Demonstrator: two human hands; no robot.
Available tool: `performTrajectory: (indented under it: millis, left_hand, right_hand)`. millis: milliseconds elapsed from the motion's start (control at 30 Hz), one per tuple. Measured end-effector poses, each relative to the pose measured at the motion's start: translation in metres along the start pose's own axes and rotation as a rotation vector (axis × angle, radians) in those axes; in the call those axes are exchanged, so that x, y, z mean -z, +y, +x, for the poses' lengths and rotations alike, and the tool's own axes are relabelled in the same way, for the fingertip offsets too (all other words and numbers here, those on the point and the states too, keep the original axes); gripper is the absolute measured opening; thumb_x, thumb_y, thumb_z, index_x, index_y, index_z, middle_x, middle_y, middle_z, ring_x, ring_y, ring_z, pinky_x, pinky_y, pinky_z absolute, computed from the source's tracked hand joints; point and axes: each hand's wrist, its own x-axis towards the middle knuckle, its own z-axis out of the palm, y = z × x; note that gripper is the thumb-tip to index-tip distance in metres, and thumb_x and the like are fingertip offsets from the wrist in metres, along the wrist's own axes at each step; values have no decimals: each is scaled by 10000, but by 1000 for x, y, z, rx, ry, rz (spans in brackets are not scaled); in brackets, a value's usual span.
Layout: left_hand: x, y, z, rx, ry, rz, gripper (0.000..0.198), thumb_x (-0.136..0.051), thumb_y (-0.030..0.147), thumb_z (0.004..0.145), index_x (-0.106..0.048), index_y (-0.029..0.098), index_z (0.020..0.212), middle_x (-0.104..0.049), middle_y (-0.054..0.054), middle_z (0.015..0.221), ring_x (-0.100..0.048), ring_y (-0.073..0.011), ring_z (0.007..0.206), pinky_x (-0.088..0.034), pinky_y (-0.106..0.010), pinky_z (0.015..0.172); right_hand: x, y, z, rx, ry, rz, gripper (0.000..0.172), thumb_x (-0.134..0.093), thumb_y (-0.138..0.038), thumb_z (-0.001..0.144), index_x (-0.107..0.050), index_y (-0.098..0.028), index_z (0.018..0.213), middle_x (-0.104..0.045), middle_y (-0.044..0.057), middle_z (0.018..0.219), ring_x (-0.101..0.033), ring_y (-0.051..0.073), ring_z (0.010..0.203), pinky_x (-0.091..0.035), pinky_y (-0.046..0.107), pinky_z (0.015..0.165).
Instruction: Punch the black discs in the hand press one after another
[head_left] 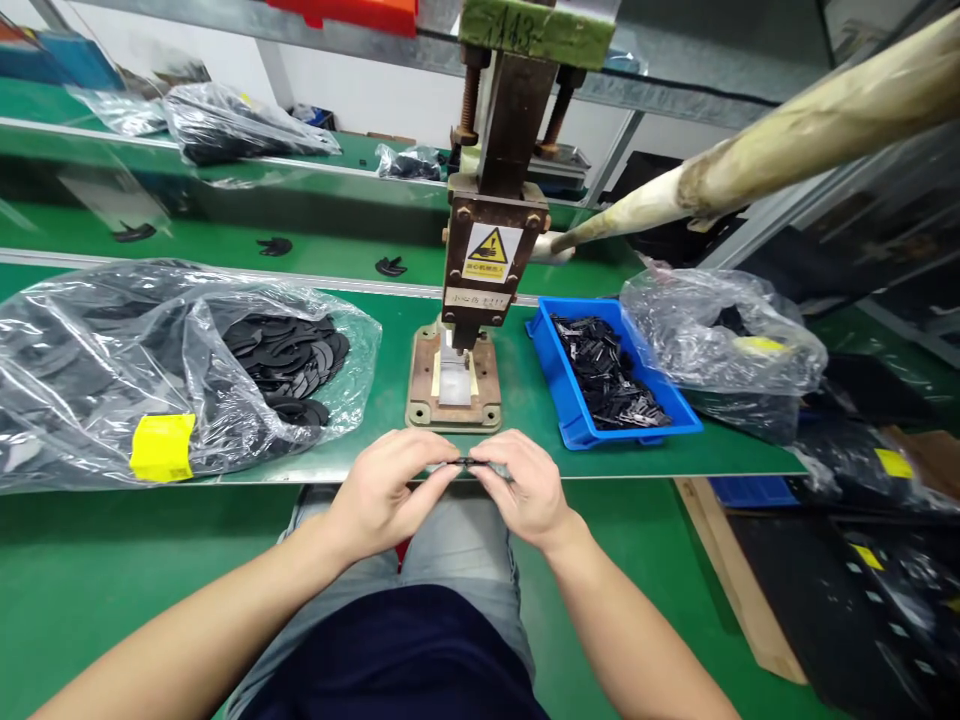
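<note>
Both hands meet at the bench's front edge, just before the hand press. Between them is a small thin black part [466,462], seen nearly edge-on; its exact shape is mostly covered by fingers. My left hand [390,487] pinches its left end with thumb and fingertips. On the other end, my right hand [525,487] has the same kind of pinch. The press [487,260] stands upright behind them, with a bare metal block [454,385] on its base [421,408]. I cannot tell whether the held part is one piece or two joined.
A clear plastic bag [187,340] of flat curved black pieces [289,350] lies left. At right, a blue bin [568,425] holds small black parts [607,370], beside another plastic bag [720,340]. A wrapped lever [750,150] slants overhead. Black pieces [391,266] lie behind the press.
</note>
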Motion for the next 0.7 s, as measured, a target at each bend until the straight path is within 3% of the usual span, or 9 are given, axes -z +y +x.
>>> performTrajectory:
  millis: [133, 233, 333, 400, 433, 500, 567, 700]
  left_hand:
    - [6, -17, 10, -74, -67, 97, 154, -648, 212, 992, -719, 242, 1126, -796, -58, 1052, -750, -186, 971, -580, -342, 894]
    - [13, -48, 29, -32, -36, 198, 147, -619, 265, 1014, -738, 229, 1093, -797, -65, 1060, -743, -187, 972, -575, -334, 904]
    - [18, -88, 54, 39, -19, 333, 217, -560, 317, 1043, -747, 220, 1097, -789, -74, 1097, -729, -203, 1015, -565, -338, 933]
    - [17, -110, 71, 63, -74, 451, 258, -526, 324, 1051, -749, 218, 1124, -780, -80, 1103, -718, -223, 1038, -555, -350, 936]
    - [15, -118, 78, 66, -119, 503, 269, -515, 318, 1050, -751, 219, 1134, -775, -83, 1095, -714, -231, 1035, -553, -354, 923]
    - [12, -126, 89, 51, -222, 572, 279, -504, 293, 1041, -757, 223, 1136, -764, -87, 1071, -707, -239, 1009, -547, -354, 884]
    - [8, -128, 96, 16, -306, 606, 283, -507, 264, 1024, -764, 228, 1136, -755, -91, 1063, -699, -246, 991, -538, -362, 867]
    - [3, -121, 104, -53, -370, 634, 316, -534, 205, 977, -770, 248, 1183, -736, -100, 1117, -677, -266, 1002, -512, -392, 866]
  right_hand:
    - [7, 3, 6, -2, 3, -35, 404, -679, -227, 910, -591, -443, 1241, -768, -39, 1016, -749, 225, 891, -680, 467, 773]
    - [33, 10, 27, -40, 89, -104, 364, -691, -250, 910, -622, -352, 1253, -745, 27, 1146, -725, 262, 1057, -651, 515, 929]
    - [74, 10, 70, -60, 335, -119, 354, -638, -357, 963, -591, -276, 1305, -665, 83, 1246, -682, 257, 1168, -605, 518, 1037]
    - [103, -1, 106, 52, 590, -11, 419, -597, -506, 983, -577, -270, 1329, -644, 74, 1272, -689, 225, 1190, -605, 448, 1030]
    - [115, -10, 123, 119, 652, 50, 480, -566, -590, 976, -575, -275, 1338, -638, 60, 1290, -692, 213, 1211, -599, 413, 1018]
    - [134, -31, 155, 197, 638, 142, 560, -559, -676, 923, -595, -295, 1333, -665, 9, 1243, -718, 197, 1194, -586, 358, 968]
    - [143, -51, 177, 222, 517, 193, 609, -456, -730, 912, -629, -284, 1289, -685, -35, 1188, -748, 162, 1101, -575, 349, 927]
    - [143, -68, 191, 255, 457, 236, 746, -216, -772, 877, -674, -219, 1079, -612, -60, 907, -748, 93, 933, -559, 327, 784]
